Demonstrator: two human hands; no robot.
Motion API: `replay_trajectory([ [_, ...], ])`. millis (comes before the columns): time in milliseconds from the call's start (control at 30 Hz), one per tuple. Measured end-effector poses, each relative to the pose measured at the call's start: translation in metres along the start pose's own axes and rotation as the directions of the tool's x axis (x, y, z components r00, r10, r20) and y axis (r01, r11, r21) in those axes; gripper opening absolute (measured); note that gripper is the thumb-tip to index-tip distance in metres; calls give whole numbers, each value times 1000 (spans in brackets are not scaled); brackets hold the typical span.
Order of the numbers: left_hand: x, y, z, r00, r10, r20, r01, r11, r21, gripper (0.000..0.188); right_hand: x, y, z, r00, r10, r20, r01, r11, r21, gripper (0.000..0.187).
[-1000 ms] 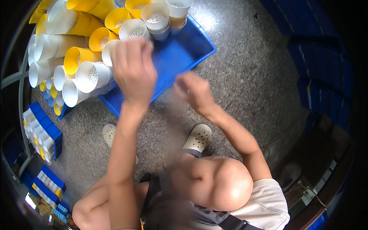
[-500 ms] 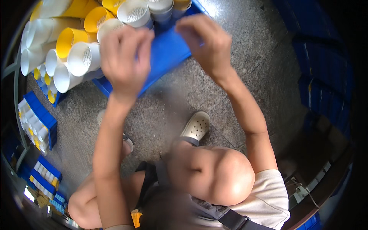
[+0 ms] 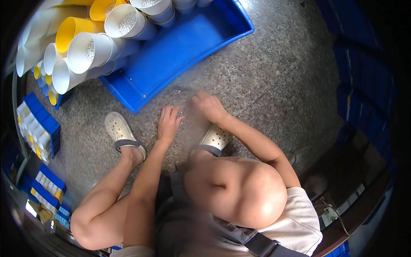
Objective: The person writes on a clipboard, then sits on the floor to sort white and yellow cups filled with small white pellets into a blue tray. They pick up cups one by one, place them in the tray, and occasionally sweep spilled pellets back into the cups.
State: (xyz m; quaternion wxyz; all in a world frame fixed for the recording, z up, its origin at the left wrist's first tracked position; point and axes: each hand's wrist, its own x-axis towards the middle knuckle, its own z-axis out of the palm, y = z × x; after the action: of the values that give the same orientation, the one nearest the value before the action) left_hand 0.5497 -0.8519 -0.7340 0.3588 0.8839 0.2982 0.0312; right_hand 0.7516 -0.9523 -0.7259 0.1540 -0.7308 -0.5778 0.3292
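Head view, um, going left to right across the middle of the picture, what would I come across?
Blue crate of white and yellow cups, pale clog on the left foot, left hand, right hand, dark blue crates.

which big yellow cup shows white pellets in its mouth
The upper yellow cup, by the picture's top edge: white pellets show inside. In the lower yellow cup, no pellets can be made out.
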Motion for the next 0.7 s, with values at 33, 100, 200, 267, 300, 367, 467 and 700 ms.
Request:
replay_trajectory([
  [33,3,0,4,999,26,-44,-28,999,-26,45,0,0,2,999,-30,-23,30,1000,-7,20],
  [100,9,-1,8,998,47,-47,-48,998,-26,37,-2,1,7,996,-68,-51,66,997,-36,19],
  [200,16,-3,10,994,103,-40,-104,995,0,24,-5,3,18,995,-83,-51,78,992,-103,20],
  [267,19,-4,10,986,161,-36,-160,987,34,19,-6,6,28,988,-121,-100,105,982,-154,21],
  [300,21,-5,10,980,194,-36,-192,980,54,17,-5,8,31,993,-100,-55,89,979,-183,21],
  [367,24,-7,11,971,241,-5,-239,966,97,15,-3,9,32,984,-152,-93,127,963,-237,21],
  [467,27,-13,9,953,295,67,-302,943,141,15,3,2,3,991,-102,-90,88,986,-140,19],
  [700,44,12,-16,916,401,31,-402,914,53,19,91,-37,-180,422,-302,-855,326,931,-167,15],
])
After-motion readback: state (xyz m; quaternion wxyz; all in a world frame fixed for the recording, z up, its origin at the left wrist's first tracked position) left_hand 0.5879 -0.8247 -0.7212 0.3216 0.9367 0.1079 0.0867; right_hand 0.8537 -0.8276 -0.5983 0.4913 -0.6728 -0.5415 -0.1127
